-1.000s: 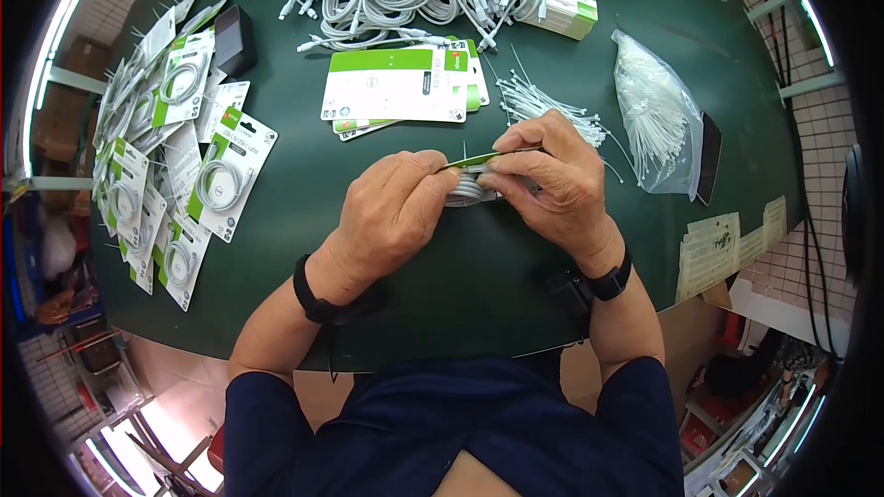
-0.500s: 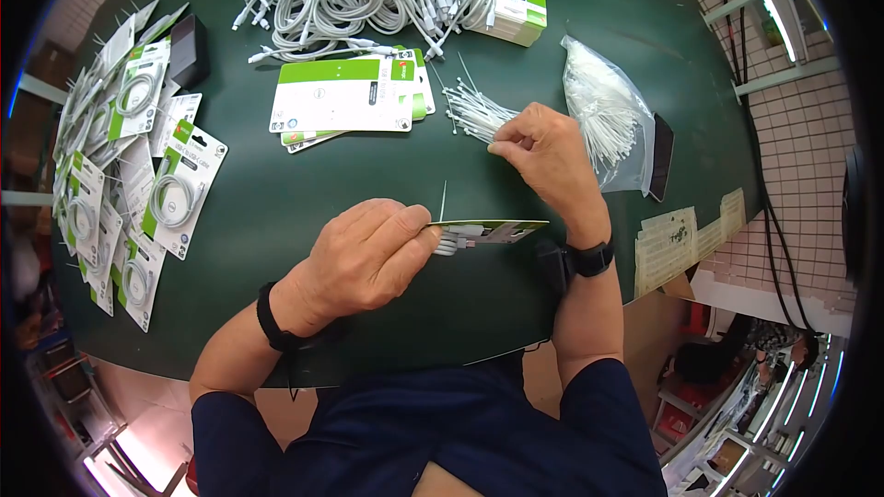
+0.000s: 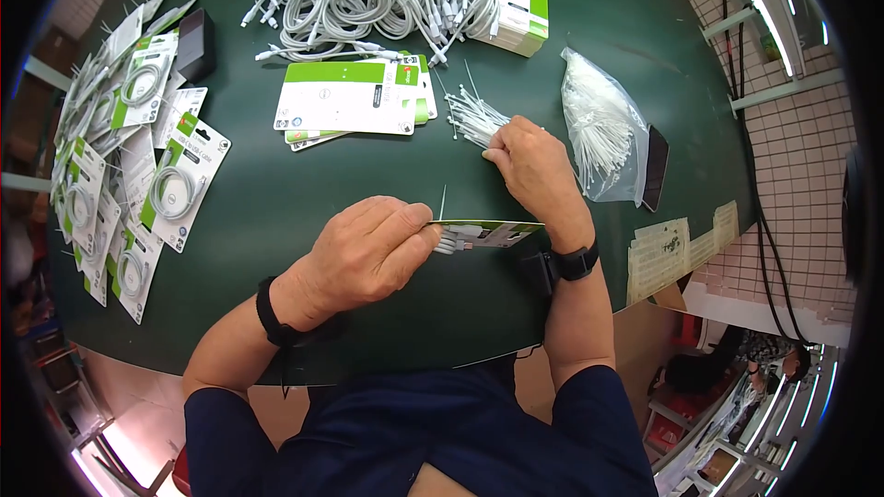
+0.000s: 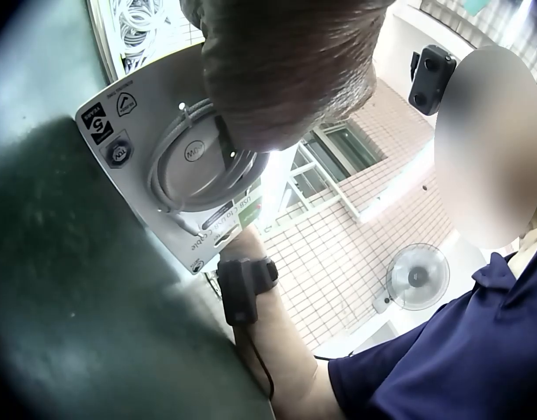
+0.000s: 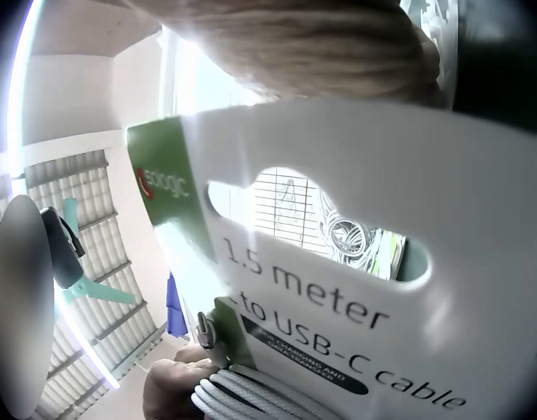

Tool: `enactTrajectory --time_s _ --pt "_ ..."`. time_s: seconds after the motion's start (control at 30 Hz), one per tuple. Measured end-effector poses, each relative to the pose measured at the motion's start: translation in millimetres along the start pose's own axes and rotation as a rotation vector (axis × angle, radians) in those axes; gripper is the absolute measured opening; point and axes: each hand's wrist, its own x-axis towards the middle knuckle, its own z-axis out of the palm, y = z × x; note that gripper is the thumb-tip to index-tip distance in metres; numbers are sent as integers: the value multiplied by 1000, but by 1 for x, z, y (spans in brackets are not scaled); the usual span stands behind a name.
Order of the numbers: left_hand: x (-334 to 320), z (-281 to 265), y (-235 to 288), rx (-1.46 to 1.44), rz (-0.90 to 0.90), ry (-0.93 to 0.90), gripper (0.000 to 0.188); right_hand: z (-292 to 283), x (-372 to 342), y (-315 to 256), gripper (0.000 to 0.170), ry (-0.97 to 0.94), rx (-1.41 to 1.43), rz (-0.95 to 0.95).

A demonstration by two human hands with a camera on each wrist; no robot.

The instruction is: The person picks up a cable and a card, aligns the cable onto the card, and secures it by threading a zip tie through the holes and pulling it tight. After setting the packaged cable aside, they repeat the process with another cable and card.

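Note:
My left hand (image 3: 373, 253) grips the edge of a green and white cardboard card (image 3: 505, 232), held nearly edge-on above the table. A coiled white USB-C cable (image 4: 168, 166) lies against the card's face, partly hidden by the left hand. From the card's back a thin white cable tie (image 3: 444, 202) sticks up. Beyond the card, my right hand (image 3: 534, 161) is at the near end of a loose pile of white cable ties (image 3: 474, 117), fingers bent and thumb beside them. I cannot tell whether a tie is between its fingertips.
Finished-looking carded cables (image 3: 173, 189) are heaped at the left, by a black box (image 3: 195, 44). Flat cards (image 3: 345, 101) lie ahead, with loose white cables (image 3: 368, 0) and a card stack (image 3: 516, 0) behind. A bag of ties (image 3: 603, 124) overlaps a dark phone-like slab (image 3: 656, 166) at right.
My right hand has let go of the card and reached forward to the cable tie pile, shifting slightly there since. The left hand still holds the card, which has come closer to the body.

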Motion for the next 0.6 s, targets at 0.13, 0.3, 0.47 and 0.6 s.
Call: enactTrajectory --time_s 0.13,0.3,0.47,0.6 --pt "0 0 -1 -12 0 1 17 -4 0 -2 12 -12 47 24" --pt "-1 2 -2 -11 -6 5 18 -1 0 -1 14 -37 11 7" --pt "0 1 -1 -11 -11 -1 21 0 -2 1 15 -48 -32 -17" --pt "0 0 -1 -22 10 -9 23 -5 -2 5 15 43 -41 -35"
